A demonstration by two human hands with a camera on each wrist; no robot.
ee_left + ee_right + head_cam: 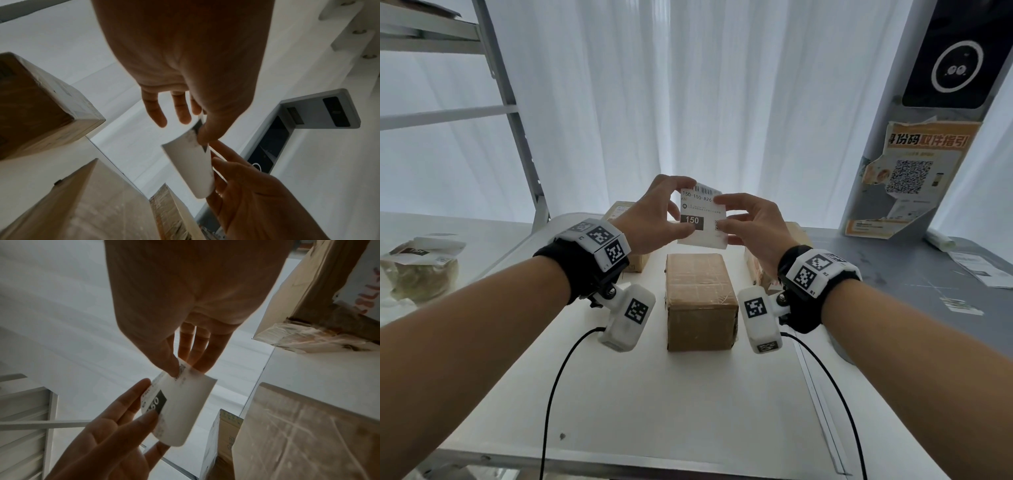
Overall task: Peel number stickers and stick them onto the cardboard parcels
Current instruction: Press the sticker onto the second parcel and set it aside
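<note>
- peeling is the step in hand, as i judge it: the number sticker is held up in the air between both hands, above the bench and not yet on any parcel.
- left hand pinches the sticker's left edge; thumb and forefinger are curled onto it, and the other fingers hang straight and loose behind it.
- right hand pinches the right edge the same way, thumb in front, fingers behind, near the small square code.
- whether the backing has begun to part from the sticker i cannot tell; the right wrist view shows a pale sheet under the printed one, but no clear split.
- nearest target is the cardboard parcel, lying on the bench below the fingers and between the two wrists, its top face bare of any label; more parcels sit beyond the fingers, partly hidden.
- next move, by my reckoning: work a corner loose, strip the backing, lower the sticker flat onto that top face and press it down.
- writing on the sticker: a barcode at the top, "150-150-a26" below it, and a white "150" in a black block; the smaller line is too fine to read.
- orange poster, well right of the fingers, carries chinese characters and a qr code.
</note>
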